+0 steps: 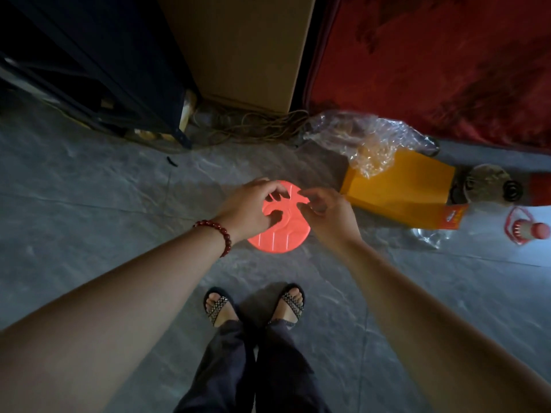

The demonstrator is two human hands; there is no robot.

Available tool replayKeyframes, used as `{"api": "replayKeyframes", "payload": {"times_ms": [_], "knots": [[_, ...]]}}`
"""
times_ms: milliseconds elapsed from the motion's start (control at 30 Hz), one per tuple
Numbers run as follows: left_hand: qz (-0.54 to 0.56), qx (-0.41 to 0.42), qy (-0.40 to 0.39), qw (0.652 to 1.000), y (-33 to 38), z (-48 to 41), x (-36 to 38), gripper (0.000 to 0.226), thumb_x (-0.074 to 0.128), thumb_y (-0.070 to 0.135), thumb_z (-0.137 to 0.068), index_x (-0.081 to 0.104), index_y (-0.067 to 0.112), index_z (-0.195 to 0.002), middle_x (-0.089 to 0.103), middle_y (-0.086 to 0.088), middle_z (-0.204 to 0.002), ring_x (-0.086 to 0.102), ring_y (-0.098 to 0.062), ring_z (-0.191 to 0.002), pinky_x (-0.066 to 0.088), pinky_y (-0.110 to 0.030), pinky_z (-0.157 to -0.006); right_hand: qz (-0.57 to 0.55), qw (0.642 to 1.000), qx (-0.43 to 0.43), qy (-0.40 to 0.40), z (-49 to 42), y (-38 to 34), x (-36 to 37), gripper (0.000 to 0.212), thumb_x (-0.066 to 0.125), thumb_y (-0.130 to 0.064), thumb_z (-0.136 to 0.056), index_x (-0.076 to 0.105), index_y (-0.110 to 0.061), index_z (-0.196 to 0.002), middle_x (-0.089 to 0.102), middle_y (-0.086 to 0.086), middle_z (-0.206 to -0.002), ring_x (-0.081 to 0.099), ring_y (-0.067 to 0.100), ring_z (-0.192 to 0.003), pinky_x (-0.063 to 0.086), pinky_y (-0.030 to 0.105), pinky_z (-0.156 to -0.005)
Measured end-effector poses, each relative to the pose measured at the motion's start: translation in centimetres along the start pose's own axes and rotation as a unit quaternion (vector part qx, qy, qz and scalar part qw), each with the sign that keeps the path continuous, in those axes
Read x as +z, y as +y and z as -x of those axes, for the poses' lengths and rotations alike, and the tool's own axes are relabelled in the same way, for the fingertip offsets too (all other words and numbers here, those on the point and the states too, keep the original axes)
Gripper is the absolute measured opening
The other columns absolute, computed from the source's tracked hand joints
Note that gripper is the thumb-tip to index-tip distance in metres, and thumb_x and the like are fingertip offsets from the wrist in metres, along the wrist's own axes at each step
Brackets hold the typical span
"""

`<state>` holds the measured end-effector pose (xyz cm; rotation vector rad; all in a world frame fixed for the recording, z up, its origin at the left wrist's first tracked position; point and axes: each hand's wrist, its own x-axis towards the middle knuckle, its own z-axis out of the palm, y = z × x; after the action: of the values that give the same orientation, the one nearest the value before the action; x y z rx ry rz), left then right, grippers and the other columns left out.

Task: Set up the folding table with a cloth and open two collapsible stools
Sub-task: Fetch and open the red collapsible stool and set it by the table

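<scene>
A flat, round, bright coral-red collapsible stool (277, 236) is held out in front of me above the grey floor, still collapsed into a disc with ribbed lines near its lower edge. My left hand (247, 208), with a red bead bracelet on the wrist, grips its left side, fingers curled through the cut-outs. From the right, my right hand (331, 214) pinches the disc's upper right edge. No table or cloth is recognisable in view.
A tall cardboard box (247, 49) leans at the back, dark furniture (98, 70) to its left, red fabric (432, 61) to its right. Crumpled clear plastic (369, 138), a yellow paper bag (402, 189) and a bottle (530, 231) lie on the floor at right. My sandalled feet stand below.
</scene>
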<state>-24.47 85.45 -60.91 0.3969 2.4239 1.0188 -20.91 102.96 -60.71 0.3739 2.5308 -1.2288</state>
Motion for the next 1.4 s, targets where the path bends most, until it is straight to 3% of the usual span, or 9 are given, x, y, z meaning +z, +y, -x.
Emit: {"api": "replayKeyframes", "payload": {"times_ms": [100,167,333,433,567,833,1067,1233,1400], "knots": [[-0.020,-0.002,-0.014,1.000,-4.1,-1.6,3.7,0.028,0.069,0.020,-0.071,0.064,0.022,-0.099,0.062,0.004,-0.098,0.060,-0.016,-0.088,0.052,-0.038,-0.080,0.031,0.999,-0.003,-0.017,-2.0,3.2,3.2,0.022,0.067,-0.014,-0.084,0.068,-0.017,-0.106,0.064,-0.005,-0.106,0.053,0.005,-0.075,0.035,0.004,-0.061],[-0.062,-0.010,-0.023,0.998,-6.8,-2.5,6.0,0.029,0.062,0.030,-0.072,0.063,0.024,-0.100,0.063,0.005,-0.101,0.060,-0.019,-0.093,0.051,-0.038,-0.081,0.041,0.999,0.001,-0.029,-3.3,5.3,5.3,0.023,0.066,-0.015,-0.084,0.068,-0.015,-0.107,0.065,-0.003,-0.110,0.054,0.007,-0.075,0.037,0.012,-0.063],[-0.178,-0.059,-0.054,0.981,-12.2,-4.6,9.3,0.038,0.071,0.040,-0.076,0.060,0.029,-0.110,0.058,0.010,-0.117,0.054,-0.016,-0.112,0.041,-0.035,-0.093,0.085,0.993,0.008,-0.076,-6.8,10.0,10.5,0.026,0.064,-0.022,-0.085,0.066,-0.016,-0.110,0.065,-0.001,-0.114,0.056,0.013,-0.077,0.044,0.025,-0.075],[-0.187,-0.085,-0.041,0.978,-14.5,-5.4,10.5,0.044,0.072,0.045,-0.075,0.059,0.030,-0.114,0.055,0.010,-0.120,0.051,-0.016,-0.116,0.038,-0.034,-0.094,0.122,0.987,0.006,-0.103,-8.3,12.0,13.0,0.022,0.062,-0.024,-0.087,0.067,-0.015,-0.106,0.065,0.004,-0.111,0.061,0.023,-0.089,0.044,0.028,-0.077],[-0.228,-0.083,-0.100,0.965,-16.4,-6.2,12.0,0.051,0.070,0.046,-0.076,0.053,0.032,-0.122,0.047,0.008,-0.128,0.046,-0.017,-0.122,0.036,-0.036,-0.095,0.178,0.968,-0.017,-0.174,-9.6,14.1,15.2,0.021,0.062,-0.023,-0.087,0.068,-0.014,-0.104,0.063,0.008,-0.111,0.060,0.027,-0.101,0.047,0.035,-0.086],[-0.197,-0.105,-0.102,0.969,-17.4,-7.3,12.9,0.043,0.070,0.039,-0.077,0.054,0.035,-0.117,0.046,0.010,-0.128,0.045,-0.014,-0.121,0.036,-0.035,-0.098,0.282,0.908,0.015,-0.311,-10.3,15.9,17.8,0.054,0.066,-0.038,-0.083,0.044,-0.017,-0.128,0.055,0.008,-0.129,0.057,0.033,-0.114,0.048,0.035,-0.088],[-0.179,-0.091,-0.095,0.975,-15.5,-6.1,9.8,0.050,0.074,0.036,-0.073,0.055,0.032,-0.120,0.042,0.008,-0.130,0.043,-0.016,-0.122,0.039,-0.039,-0.099,0.308,0.922,0.010,-0.235,-9.7,13.6,15.6,0.061,0.067,-0.041,-0.082,0.040,-0.021,-0.132,0.047,0.004,-0.139,0.047,0.030,-0.124,0.044,0.037,-0.098],[-0.192,-0.051,-0.076,0.977,-11.9,-4.1,5.8,0.067,0.075,0.034,-0.073,0.047,0.029,-0.134,0.022,0.002,-0.153,0.024,-0.021,-0.138,0.036,-0.039,-0.105,0.303,0.927,-0.034,-0.218,-9.1,8.2,11.2,0.063,0.066,-0.038,-0.084,0.040,-0.018,-0.138,0.040,0.000,-0.145,0.041,0.027,-0.130,0.041,0.040,-0.103],[-0.256,-0.039,-0.103,0.960,-5.5,-2.3,0.0,0.080,0.071,0.040,-0.073,0.032,0.031,-0.142,0.006,0.008,-0.157,0.007,-0.019,-0.143,0.025,-0.044,-0.110,0.292,0.931,-0.088,-0.201,-7.4,0.5,5.9,0.061,0.063,-0.034,-0.086,0.039,-0.018,-0.140,0.035,-0.004,-0.148,0.040,0.025,-0.131,0.036,0.037,-0.107]]}}
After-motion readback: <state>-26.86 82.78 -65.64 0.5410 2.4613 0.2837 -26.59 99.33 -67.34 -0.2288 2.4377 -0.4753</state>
